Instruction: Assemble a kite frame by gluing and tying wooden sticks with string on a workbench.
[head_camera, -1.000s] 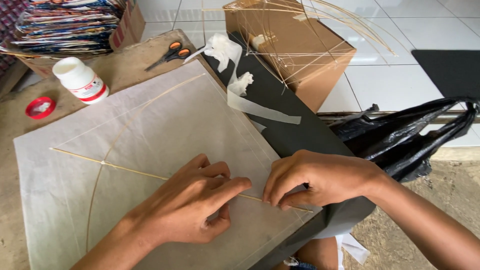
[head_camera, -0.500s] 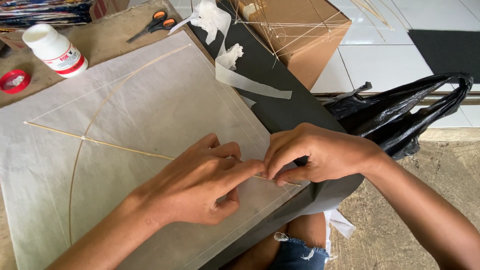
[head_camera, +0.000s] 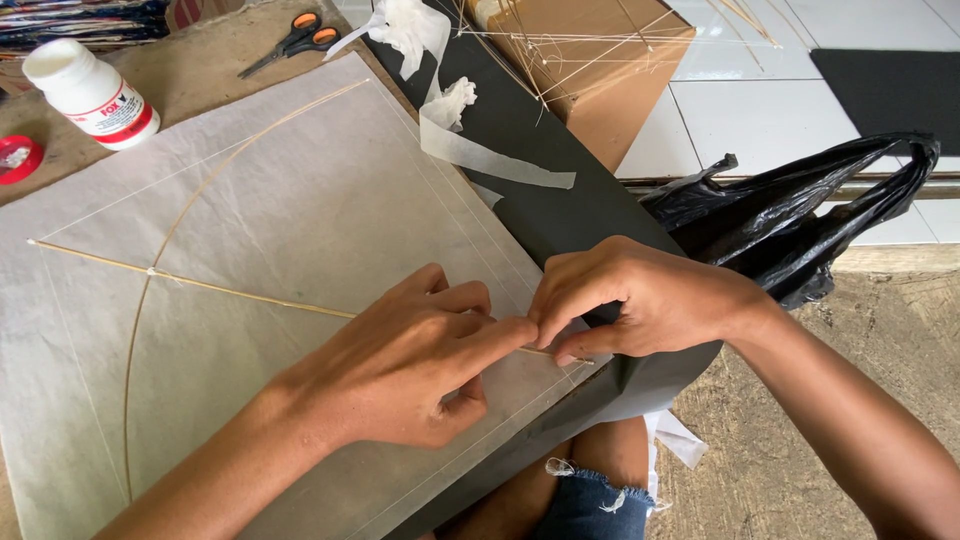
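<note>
Right now both hands meet at the near corner of the thin paper sheet (head_camera: 300, 210), where the straight bamboo spine (head_camera: 230, 290) ends. Left hand (head_camera: 405, 365) lies flat on the paper, forefinger stretched along the stick tip, holding nothing. Right hand (head_camera: 640, 300) has fingers curled tight, pinching paper edge at that tip. Paper lies on the black board (head_camera: 560, 200), bowed stick (head_camera: 170, 240) crossing the spine. To do it well, my read: keep spine pinned straight, pull paper taut, press fold flat, no wrinkles. Glue bottle (head_camera: 88, 92) and scissors (head_camera: 290, 38) sit far side, well apart.
</note>
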